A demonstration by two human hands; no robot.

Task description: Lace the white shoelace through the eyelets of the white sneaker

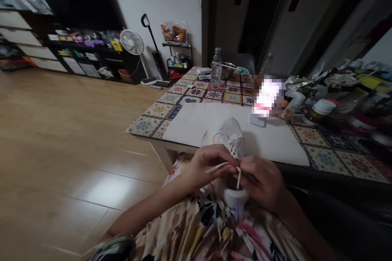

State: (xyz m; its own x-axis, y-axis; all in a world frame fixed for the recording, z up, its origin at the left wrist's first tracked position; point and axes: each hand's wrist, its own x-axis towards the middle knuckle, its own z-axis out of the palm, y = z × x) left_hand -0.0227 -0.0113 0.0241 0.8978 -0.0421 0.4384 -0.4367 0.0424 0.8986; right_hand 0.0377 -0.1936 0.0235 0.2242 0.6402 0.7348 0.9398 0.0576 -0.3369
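Note:
A white sneaker (pixel 229 129) points away from me, its toe over the white sheet and its heel close to my lap. My left hand (pixel 211 163) pinches a white shoelace (pixel 238 178) between thumb and fingers above the shoe's opening. Fingertips of my right hand (pixel 263 177) meet the left ones there and are closed on the same lace. One lace end hangs down toward the opening. Crossed lacing shows on the tongue, just beyond my hands. The hands hide part of the shoe's middle.
A white sheet (pixel 196 124) covers part of the tile-patterned table (pixel 147 124). A plastic bottle (pixel 216 69) and a metal bowl (pixel 227 72) stand toward the back. To the right are a blurred-out lit screen (pixel 267 97), a white-lidded jar (pixel 320 112) and clutter.

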